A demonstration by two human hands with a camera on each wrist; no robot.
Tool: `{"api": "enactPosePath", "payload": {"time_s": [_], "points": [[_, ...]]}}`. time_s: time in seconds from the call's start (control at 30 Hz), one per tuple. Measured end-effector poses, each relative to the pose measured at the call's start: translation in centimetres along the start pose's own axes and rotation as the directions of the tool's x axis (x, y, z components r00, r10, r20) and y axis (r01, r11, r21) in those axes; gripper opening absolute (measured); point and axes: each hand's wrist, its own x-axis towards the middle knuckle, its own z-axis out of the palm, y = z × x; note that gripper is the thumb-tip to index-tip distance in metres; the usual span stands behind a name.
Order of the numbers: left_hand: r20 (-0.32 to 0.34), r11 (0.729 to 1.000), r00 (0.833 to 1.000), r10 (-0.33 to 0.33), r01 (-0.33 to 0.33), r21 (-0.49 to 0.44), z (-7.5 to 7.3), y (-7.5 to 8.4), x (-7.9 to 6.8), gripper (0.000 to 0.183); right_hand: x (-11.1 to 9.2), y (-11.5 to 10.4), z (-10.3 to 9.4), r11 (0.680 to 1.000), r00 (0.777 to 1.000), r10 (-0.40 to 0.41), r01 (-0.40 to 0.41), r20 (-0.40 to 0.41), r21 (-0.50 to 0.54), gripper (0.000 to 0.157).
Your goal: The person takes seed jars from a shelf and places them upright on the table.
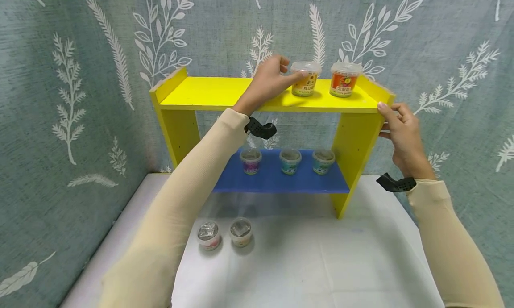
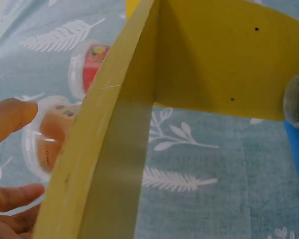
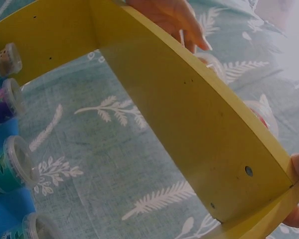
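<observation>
My left hand [image 1: 268,81] is at the yellow-labelled plastic cup [image 1: 304,81] on the top board of a yellow shelf [image 1: 209,91]. Its thumb lies across the cup's side in the head view; the left wrist view shows the fingers [image 2: 17,196] spread, not wrapped round it. To the cup's right stands a lidded cup with an orange-red label [image 1: 343,81]. My right hand [image 1: 407,136] grips the shelf's upper right corner, thumb on the front edge, other fingers along the outer side.
On the blue lower board [image 1: 277,185] stand a purple cup [image 1: 251,163] and two teal cups [image 1: 290,163]; the right wrist view adds a brownish cup [image 3: 7,62]. Two cups [image 1: 209,236] sit on the white table [image 1: 321,254] in front. Patterned cloth [image 1: 100,134] hangs behind.
</observation>
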Motion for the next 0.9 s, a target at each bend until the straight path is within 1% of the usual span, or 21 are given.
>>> {"api": "enactPosePath", "payload": {"time_s": [0.13, 0.33, 0.47, 0.6, 0.8, 0.9], "points": [[0.025, 1.0, 1.0, -0.012, 0.012, 0.002, 0.5, -0.1, 0.5, 0.075, 0.0, 0.2, -0.2, 1.0, 1.0, 0.002, -0.002, -0.004, -0.02, 0.03], [0.023, 0.999, 1.0, -0.015, 0.015, -0.028, 0.9, 0.1, 1.0, 0.076, -0.1, 0.5, -0.2, 0.999, 1.0, 0.007, -0.007, -0.005, -0.031, 0.029], [0.023, 0.999, 1.0, -0.002, 0.003, -0.038, 1.3, 0.4, 1.4, 0.067, 0.0, 0.6, -0.1, 0.999, 1.0, 0.007, -0.007, -0.004, -0.049, 0.03], [0.046, 0.999, 0.999, -0.002, 0.003, -0.038, 1.7, 0.7, 1.6, 0.06, -0.1, 0.6, -0.1, 0.998, 1.0, 0.008, -0.008, -0.005, -0.061, 0.032], [0.073, 0.996, 0.997, -0.025, 0.031, -0.081, 1.4, 1.1, 1.7, 0.066, 0.0, 0.3, 0.0, 0.998, 1.0, 0.003, -0.004, -0.01, -0.069, 0.036], [0.076, 0.994, 0.997, -0.03, 0.037, -0.099, 1.2, 1.1, 1.6, 0.064, 0.0, 0.2, 0.0, 0.997, 1.0, -0.007, 0.007, -0.005, -0.081, 0.036]]}}
